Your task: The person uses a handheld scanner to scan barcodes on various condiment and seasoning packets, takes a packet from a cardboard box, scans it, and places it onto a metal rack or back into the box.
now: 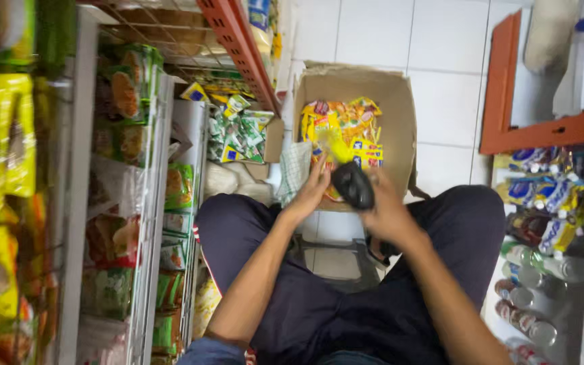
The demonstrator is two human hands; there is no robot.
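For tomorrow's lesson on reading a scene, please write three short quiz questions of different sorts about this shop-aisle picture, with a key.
1. True or false: the cardboard box on the tiled floor is open at the top.
2. Which hand holds the dark object? A) left B) right C) neither
3. Fill in: the packets in the box are mostly ______ in colour.

Key
1. True; yellow packets show inside.
2. B: the right hand grips it, while the left hand reaches its fingers toward the box edge. The blur hides what the object is.
3. Yellow.
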